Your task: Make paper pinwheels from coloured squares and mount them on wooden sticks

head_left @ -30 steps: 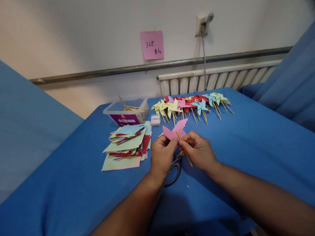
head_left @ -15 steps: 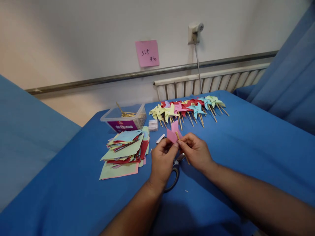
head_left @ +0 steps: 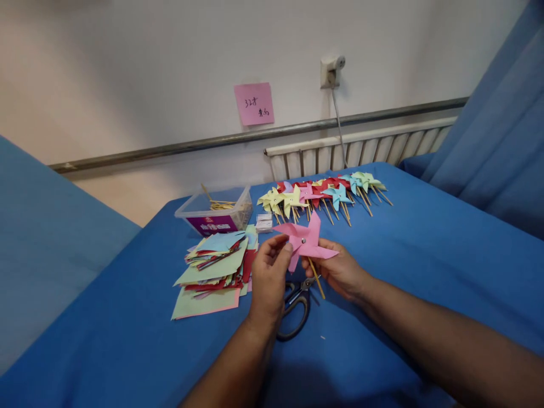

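Note:
A pink paper pinwheel faces me, with a round metal pin at its centre and a thin wooden stick slanting down below. My right hand grips it from behind, its fingers partly hidden by the right blade. At the left blades, my left hand has thumb and fingers closed on the paper edge. Black-handled scissors lie on the blue cloth just under both hands.
Finished pinwheels in several colours lie in a row at the back. Left of them stand a clear plastic box of sticks and a small white box. Stacked coloured paper lies at front left. A radiator runs along the wall.
The pinwheel has turned so its pinned front now faces me; before, its stick was in front. My right hand's grip has shifted behind it, and more of the scissors shows.

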Tool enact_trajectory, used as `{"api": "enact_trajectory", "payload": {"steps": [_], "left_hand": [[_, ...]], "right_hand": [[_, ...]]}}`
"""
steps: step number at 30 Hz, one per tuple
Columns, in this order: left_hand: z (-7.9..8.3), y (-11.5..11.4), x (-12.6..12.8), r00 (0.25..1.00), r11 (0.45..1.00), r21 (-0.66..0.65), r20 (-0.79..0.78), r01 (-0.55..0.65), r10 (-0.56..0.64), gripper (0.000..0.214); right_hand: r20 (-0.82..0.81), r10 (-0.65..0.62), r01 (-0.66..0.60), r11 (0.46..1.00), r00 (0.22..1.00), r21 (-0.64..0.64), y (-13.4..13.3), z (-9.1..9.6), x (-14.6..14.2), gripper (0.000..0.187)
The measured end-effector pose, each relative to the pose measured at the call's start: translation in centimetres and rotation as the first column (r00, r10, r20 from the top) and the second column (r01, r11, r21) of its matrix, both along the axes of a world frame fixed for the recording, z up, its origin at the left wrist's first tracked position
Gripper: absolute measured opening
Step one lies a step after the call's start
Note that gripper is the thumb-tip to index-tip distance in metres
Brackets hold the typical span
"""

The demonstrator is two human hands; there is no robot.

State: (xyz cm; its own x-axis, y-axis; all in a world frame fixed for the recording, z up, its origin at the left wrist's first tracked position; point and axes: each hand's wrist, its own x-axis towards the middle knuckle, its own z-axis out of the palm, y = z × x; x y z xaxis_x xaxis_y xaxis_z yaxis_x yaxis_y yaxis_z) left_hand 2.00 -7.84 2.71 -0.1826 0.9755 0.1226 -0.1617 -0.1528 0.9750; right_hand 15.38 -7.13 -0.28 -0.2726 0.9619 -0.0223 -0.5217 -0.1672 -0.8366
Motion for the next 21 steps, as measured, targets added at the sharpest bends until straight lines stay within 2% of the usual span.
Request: {"api": "enact_trajectory", "payload": {"steps": [4, 11, 14, 18, 21], "left_hand": [[-0.1, 0.2, 0.3, 0.995, 0.99, -0.106, 0.04, 0.092, -0.088, 0.028], [-0.9, 0.6, 0.2, 0.994, 0.976, -0.187, 0.057, 0.107, -0.098, 0.028], [-1.1, 0.8, 0.1, 0.992, 0.978, -0.178, 0.081, 0.112, -0.099, 0.028], [-0.9, 0.9, -0.1, 0.994, 0.987, -0.147, 0.101, 0.058, -0.043, 0.027], [-0.6, 0.8, -0.1, 0.992, 0.984, -0.158, 0.116, 0.077, -0.059, 0.026]], "right_hand": [[0.012, 0.012, -0.011, 1.0, 1.0, -0.024, 0.0, -0.9, -0.3, 0.031], [0.055, 0.024, -0.022, 0.999, 0.998, -0.043, 0.0, -1.2, -0.6, 0.034], [0.075, 0.023, -0.02, 0.999, 0.997, -0.031, -0.1, -1.2, -0.6, 0.036], [0.128, 0.033, -0.037, 0.999, 0.991, 0.03, -0.2, -1.0, -0.6, 0.035], [0.154, 0.037, -0.042, 0.999, 0.987, 0.03, -0.3, -0.8, -0.6, 0.037]]}}
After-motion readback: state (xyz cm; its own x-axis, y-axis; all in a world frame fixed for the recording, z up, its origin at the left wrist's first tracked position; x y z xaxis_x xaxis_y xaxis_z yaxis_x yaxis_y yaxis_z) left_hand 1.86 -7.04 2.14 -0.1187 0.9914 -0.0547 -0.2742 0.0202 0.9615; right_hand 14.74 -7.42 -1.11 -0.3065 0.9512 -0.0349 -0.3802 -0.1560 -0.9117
